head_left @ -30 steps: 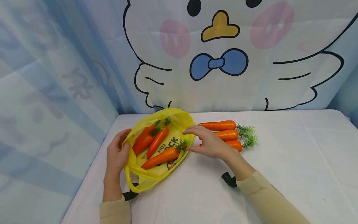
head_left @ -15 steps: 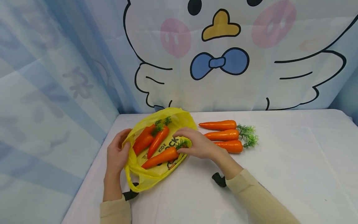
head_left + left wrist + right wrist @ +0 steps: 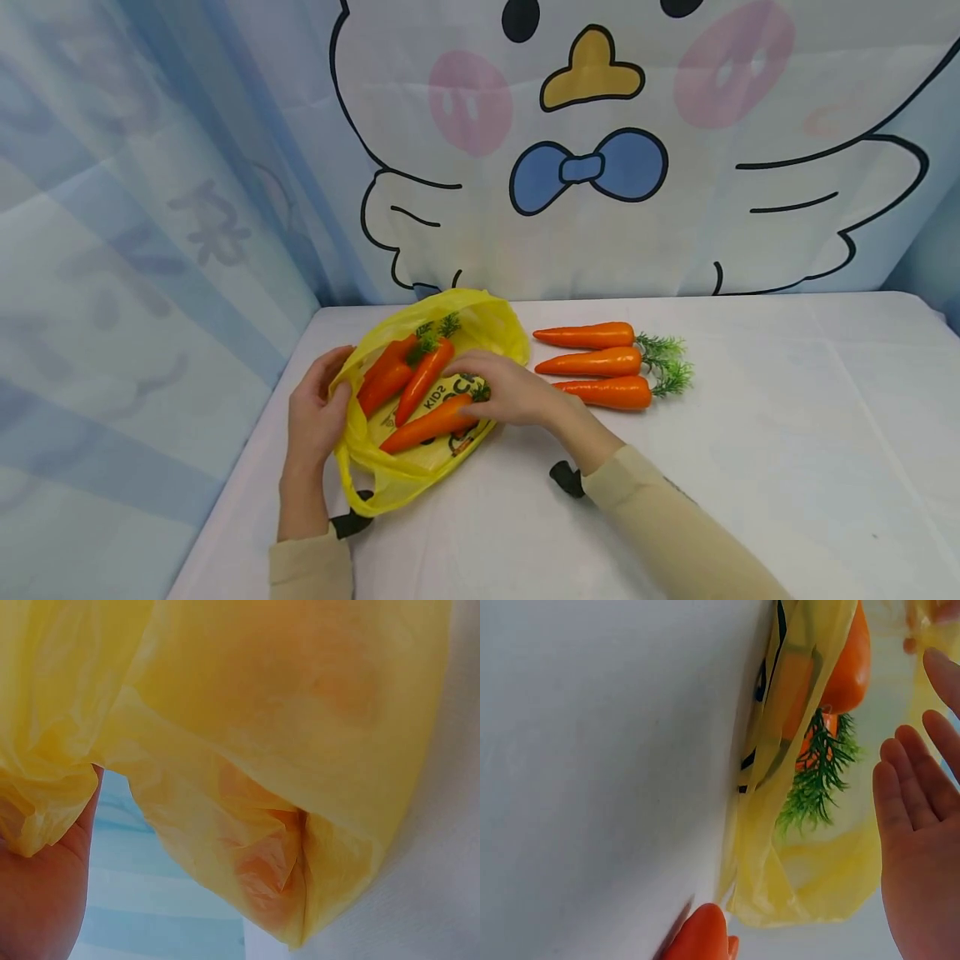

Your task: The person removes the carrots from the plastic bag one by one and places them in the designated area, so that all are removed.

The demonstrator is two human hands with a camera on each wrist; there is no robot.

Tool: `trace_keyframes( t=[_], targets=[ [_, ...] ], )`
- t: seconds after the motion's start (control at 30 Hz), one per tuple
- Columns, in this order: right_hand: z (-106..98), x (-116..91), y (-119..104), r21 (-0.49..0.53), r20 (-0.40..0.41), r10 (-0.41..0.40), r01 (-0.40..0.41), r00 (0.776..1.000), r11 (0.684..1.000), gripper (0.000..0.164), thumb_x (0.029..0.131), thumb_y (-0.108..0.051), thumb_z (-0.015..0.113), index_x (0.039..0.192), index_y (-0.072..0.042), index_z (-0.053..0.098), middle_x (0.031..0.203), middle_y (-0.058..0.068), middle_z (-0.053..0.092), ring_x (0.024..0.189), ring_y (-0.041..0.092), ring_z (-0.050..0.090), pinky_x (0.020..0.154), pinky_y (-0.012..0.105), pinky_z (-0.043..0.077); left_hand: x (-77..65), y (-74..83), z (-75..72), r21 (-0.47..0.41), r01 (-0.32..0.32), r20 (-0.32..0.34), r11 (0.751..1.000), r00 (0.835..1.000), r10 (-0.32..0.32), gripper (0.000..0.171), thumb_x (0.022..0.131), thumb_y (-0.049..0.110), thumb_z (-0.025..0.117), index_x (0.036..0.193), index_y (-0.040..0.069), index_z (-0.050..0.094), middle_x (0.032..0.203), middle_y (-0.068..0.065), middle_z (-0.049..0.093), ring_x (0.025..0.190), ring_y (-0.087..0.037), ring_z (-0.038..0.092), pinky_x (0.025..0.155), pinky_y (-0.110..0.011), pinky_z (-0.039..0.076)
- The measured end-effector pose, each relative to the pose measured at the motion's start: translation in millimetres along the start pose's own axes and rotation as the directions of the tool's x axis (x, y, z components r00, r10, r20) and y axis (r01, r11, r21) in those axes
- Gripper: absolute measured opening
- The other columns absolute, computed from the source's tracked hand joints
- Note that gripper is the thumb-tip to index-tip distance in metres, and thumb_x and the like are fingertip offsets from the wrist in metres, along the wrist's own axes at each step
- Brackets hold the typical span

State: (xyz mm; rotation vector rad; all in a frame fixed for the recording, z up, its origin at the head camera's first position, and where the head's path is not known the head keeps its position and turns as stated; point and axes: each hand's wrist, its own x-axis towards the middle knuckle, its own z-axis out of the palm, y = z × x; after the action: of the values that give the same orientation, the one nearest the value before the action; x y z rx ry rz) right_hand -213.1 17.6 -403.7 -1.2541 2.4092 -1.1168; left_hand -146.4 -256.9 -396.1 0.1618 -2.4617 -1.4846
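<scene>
My left hand (image 3: 318,417) grips the left rim of a yellow plastic bag (image 3: 491,321), holding its mouth open. In the left wrist view the thumb side of that hand (image 3: 45,900) shows against bunched yellow plastic. Inside lie several orange carrots with green tops; the front carrot (image 3: 427,427) points left, and another carrot (image 3: 426,379) slants behind it. My right hand (image 3: 510,392) reaches over the bag's right side, fingertips right by the front carrot's leafy end. The right wrist view shows its fingers (image 3: 911,776) extended beside the carrot's green top (image 3: 817,780).
Right of the bag, three carrots lie in a row on the white tablecloth (image 3: 780,433): a back carrot (image 3: 585,336), a middle carrot (image 3: 592,362) and a near carrot (image 3: 615,392). A cartoon-printed curtain (image 3: 600,250) stands behind the table, with a blue curtain (image 3: 150,333) at left.
My right hand has moved left from the bag's right rim to over the inside, by the front carrot's top. The left hand stays on the rim.
</scene>
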Motion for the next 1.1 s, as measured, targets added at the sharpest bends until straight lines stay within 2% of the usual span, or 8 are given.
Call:
trace_keyframes(
  t=[0.33,0.43,0.63,0.87,1.1],
  targets=[
    [13.8,13.0,1.4,-0.015,0.084,-0.039,0.040,0.996,0.999,0.050,0.092,-0.016,0.075,0.138,-0.007,0.059,0.140,0.005,0.056,0.130,0.022,0.048,0.112,0.036,0.037,0.4,-1.6,0.1,-0.001,-0.009,0.000,1.000,1.000,0.009,0.046,0.099,-0.001,0.046,0.144,0.009,0.053,0.145,-0.008,0.053,0.136,-0.024,0.046,0.114,-0.042,0.035],
    [16.7,14.1,0.5,-0.021,0.111,-0.015,0.017,0.994,1.000,0.050,0.092,-0.016,0.075,0.139,-0.009,0.059,0.140,0.004,0.056,0.129,0.021,0.049,0.112,0.036,0.037,0.5,-0.9,0.3,-0.002,-0.007,0.000,1.000,1.000,0.007,0.046,0.100,-0.001,0.046,0.144,0.008,0.053,0.145,-0.008,0.053,0.136,-0.024,0.046,0.114,-0.042,0.035],
    [19.6,15.9,0.1,-0.094,0.142,0.062,-0.049,0.988,0.994,0.049,0.092,-0.019,0.075,0.138,-0.013,0.059,0.142,0.000,0.055,0.131,0.018,0.047,0.112,0.034,0.038,0.8,0.3,0.5,-0.010,0.002,0.001,1.000,1.000,-0.002,0.045,0.100,-0.001,0.046,0.144,0.008,0.053,0.144,-0.007,0.053,0.135,-0.023,0.046,0.114,-0.041,0.035],
    [21.1,17.9,-2.1,-0.165,0.182,0.076,-0.046,0.980,0.985,0.046,0.093,-0.020,0.074,0.136,-0.012,0.062,0.139,0.001,0.057,0.127,0.018,0.049,0.110,0.034,0.040,1.1,-1.4,-0.1,-0.009,-0.004,0.000,1.000,1.000,0.004,0.045,0.099,-0.001,0.046,0.143,0.008,0.054,0.144,-0.008,0.054,0.135,-0.024,0.047,0.114,-0.042,0.036],
    [23.0,20.7,-0.4,-0.204,0.193,0.043,-0.002,0.980,0.979,0.037,0.093,-0.019,0.074,0.128,-0.011,0.067,0.129,0.000,0.061,0.118,0.016,0.053,0.107,0.030,0.042,1.4,-2.4,0.3,0.003,-0.004,-0.002,1.000,1.000,0.004,0.045,0.100,-0.001,0.047,0.144,0.008,0.053,0.144,-0.008,0.054,0.135,-0.024,0.047,0.114,-0.042,0.036]
  ],
)
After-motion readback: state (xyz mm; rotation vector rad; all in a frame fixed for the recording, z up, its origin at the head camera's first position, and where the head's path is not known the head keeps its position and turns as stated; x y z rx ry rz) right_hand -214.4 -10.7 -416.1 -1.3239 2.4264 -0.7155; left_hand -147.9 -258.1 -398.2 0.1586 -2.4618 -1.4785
